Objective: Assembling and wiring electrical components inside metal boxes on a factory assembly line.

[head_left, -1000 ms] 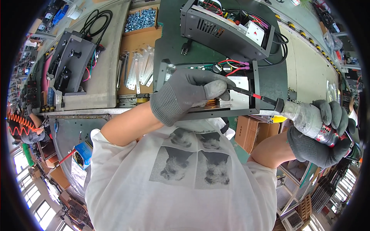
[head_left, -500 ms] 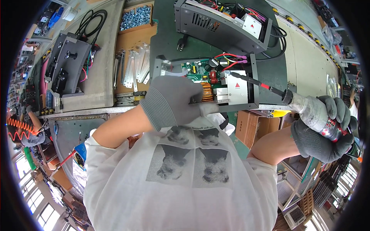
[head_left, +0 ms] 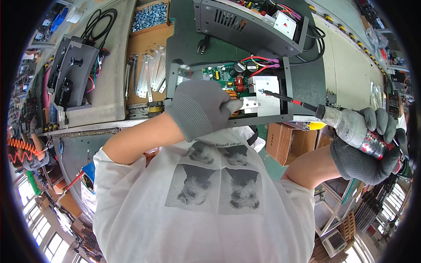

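My left hand (head_left: 206, 105), in a grey knit glove, reaches over a dark metal housing (head_left: 287, 87). Its fingertips pinch a small flat metal strip (head_left: 251, 103), which lies against a silver metal block (head_left: 268, 82) in the housing. Part of the green circuit board (head_left: 212, 73) and the copper coil (head_left: 233, 94) is hidden by this hand. My right hand (head_left: 368, 158), gloved too, is wrapped round a power screwdriver (head_left: 346, 125) off to the right. The driver's long bit (head_left: 289, 100) points left, with a small screw (head_left: 262, 91) at its tip, over the silver block.
A second grey housing (head_left: 250, 28) with wiring stands behind. Several metal strips (head_left: 151, 72) lie on the cardboard at left, below a box of screws (head_left: 150, 17). A grey panel unit (head_left: 74, 70) with cables sits farther left. Cardboard boxes (head_left: 280, 142) are below the table edge.
My left hand has moved up, bringing the metal strip from below the housing's near edge onto the silver block. The screwdriver has shifted slightly, its bit tip now lower.
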Tool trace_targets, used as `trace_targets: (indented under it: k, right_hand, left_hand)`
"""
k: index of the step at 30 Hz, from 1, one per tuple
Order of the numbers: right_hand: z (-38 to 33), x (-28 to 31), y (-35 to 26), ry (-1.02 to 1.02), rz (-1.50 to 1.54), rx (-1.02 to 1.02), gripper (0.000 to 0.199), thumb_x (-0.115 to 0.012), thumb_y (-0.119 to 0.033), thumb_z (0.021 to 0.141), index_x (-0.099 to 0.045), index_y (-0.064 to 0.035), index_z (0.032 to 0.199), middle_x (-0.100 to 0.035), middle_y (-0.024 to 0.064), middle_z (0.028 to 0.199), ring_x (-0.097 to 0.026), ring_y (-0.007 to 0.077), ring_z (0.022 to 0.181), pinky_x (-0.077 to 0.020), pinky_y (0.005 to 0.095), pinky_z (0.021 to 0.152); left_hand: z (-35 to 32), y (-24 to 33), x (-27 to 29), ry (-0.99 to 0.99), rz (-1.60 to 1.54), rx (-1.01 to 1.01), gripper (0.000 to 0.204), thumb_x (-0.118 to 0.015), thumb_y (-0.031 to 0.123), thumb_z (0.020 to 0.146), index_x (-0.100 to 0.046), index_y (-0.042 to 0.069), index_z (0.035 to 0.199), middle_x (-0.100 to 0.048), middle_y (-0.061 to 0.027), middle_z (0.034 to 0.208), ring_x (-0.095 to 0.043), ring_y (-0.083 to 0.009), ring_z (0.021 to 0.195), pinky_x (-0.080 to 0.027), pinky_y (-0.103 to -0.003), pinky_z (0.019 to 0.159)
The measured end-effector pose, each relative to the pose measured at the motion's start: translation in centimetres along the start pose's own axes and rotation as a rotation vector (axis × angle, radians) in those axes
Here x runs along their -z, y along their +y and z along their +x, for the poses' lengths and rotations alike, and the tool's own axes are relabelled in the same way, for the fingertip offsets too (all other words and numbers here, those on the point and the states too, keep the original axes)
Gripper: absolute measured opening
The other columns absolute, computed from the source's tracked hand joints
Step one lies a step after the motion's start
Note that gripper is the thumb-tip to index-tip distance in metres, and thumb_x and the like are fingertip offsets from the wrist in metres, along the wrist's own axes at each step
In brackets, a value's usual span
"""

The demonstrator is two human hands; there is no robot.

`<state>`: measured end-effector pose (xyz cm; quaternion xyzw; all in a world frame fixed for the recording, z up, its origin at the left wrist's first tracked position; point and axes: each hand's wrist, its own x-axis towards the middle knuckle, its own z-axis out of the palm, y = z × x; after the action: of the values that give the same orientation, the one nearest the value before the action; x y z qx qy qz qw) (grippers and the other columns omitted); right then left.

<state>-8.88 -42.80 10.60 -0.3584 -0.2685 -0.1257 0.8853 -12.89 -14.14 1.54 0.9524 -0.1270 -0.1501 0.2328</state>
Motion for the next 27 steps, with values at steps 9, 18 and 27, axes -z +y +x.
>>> trace_targets:
  k: [9, 18, 27]
  right_hand:
    - [0.2, -1.7, 1.6, -0.294, -0.119, -0.266, 0.044, -0.057, -0.027, 0.090, -0.048, -0.0146, 0.132, -0.045, 0.0057, 0.091, -0.043, 0.0234, 0.084, -0.0381, 0.0379, 0.072]
    - [-0.2, -4.0, 3.6, -0.255, -0.221, -0.236, 0.041, -0.056, -0.025, 0.086, -0.051, -0.0129, 0.126, -0.042, 0.0042, 0.086, -0.037, 0.0194, 0.078, -0.0341, 0.0351, 0.070]
    - [0.3, -6.1, 4.0, -0.545, -0.295, -0.335, 0.044, -0.055, -0.023, 0.089, -0.049, -0.0140, 0.131, -0.048, 0.0066, 0.090, -0.042, 0.0227, 0.082, -0.0373, 0.0386, 0.074]
  left_hand:
    - [0.2, 0.2, 0.1, -0.082, 0.006, 0.099, 0.038, -0.061, 0.040, 0.092, -0.075, 0.007, 0.078, -0.068, -0.0125, 0.075, -0.066, -0.0308, 0.075, -0.053, -0.042, 0.070]
    - [0.2, -0.3, 0.3, -0.087, -0.038, 0.066, 0.041, -0.059, 0.041, 0.093, -0.075, 0.008, 0.076, -0.066, -0.0141, 0.068, -0.066, -0.0306, 0.071, -0.052, -0.042, 0.067]
    - [0.1, -0.6, 0.8, -0.098, -0.029, 0.073, 0.043, -0.059, 0.044, 0.092, -0.075, 0.009, 0.074, -0.066, -0.0132, 0.066, -0.066, -0.0312, 0.067, -0.052, -0.041, 0.064]
